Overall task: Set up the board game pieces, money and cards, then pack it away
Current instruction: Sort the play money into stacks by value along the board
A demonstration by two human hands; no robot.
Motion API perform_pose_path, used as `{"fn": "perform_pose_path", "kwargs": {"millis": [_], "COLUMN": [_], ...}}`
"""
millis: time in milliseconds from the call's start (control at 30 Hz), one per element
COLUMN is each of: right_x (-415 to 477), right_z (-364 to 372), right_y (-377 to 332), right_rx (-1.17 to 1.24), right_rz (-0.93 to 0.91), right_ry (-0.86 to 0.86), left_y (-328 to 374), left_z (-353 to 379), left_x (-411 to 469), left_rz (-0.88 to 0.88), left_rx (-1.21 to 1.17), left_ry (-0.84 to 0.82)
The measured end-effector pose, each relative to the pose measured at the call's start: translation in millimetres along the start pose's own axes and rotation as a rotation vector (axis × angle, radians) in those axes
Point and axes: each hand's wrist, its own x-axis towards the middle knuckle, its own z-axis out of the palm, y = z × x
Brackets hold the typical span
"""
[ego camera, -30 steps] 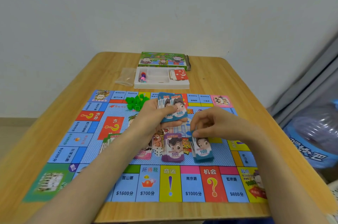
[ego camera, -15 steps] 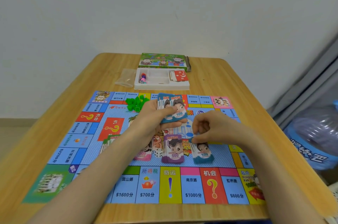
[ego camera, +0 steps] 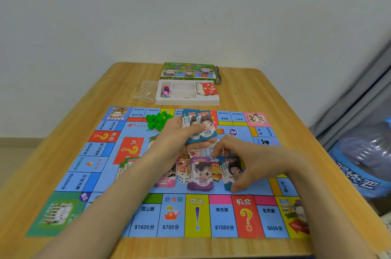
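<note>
The colourful game board [ego camera: 146,214] lies flat on the wooden table. My left hand [ego camera: 175,138] holds a fanned stack of blue 100 notes [ego camera: 200,129] above the board's middle, thumb on top. My right hand [ego camera: 243,159] rests on a blue 100 pile [ego camera: 229,171] lying on the board, fingers and thumb curled round its edges. Beside it lie a purple 500 pile [ego camera: 201,174], a white die [ego camera: 183,178] and a pink pile [ego camera: 167,180] partly hidden by my left forearm. Green houses [ego camera: 157,120] sit at the board's far side.
A white plastic tray [ego camera: 188,101] behind the board holds pawns, a die and red question-mark cards [ego camera: 208,89]. The green game box [ego camera: 189,71] stands behind it, a clear plastic bag [ego camera: 146,90] to its left. A blue water jug [ego camera: 364,161] stands off the table's right.
My right hand has lowered onto the blue 100 pile on the board and now clasps its edges. My left hand with the fanned notes has stayed nearly still.
</note>
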Motion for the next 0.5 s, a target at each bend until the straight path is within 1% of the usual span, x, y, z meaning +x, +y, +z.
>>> {"fn": "perform_pose_path", "kwargs": {"millis": [200,267,333,433,500], "right_x": [2,2,4,10,14], "right_z": [0,1,1,1,1], "right_y": [-1,-1,-3,-2,0], "right_rx": [0.031,0.042,0.092,0.203,0.286], "right_rz": [-0.013,-0.029,-0.071,-0.145,-0.170], "right_ry": [0.002,0.033,0.161,0.456,0.602], "left_y": [0,0,0,0,0], "left_z": [-1,0,0,0,-1], "left_x": [0,0,0,-1,-2], "left_rz": [-0.005,-0.004,-0.004,-0.001,-0.003], "left_rx": [0.002,0.005,0.014,0.034,0.054], "left_ry": [-0.006,-0.006,-0.004,-0.021,-0.048]}}
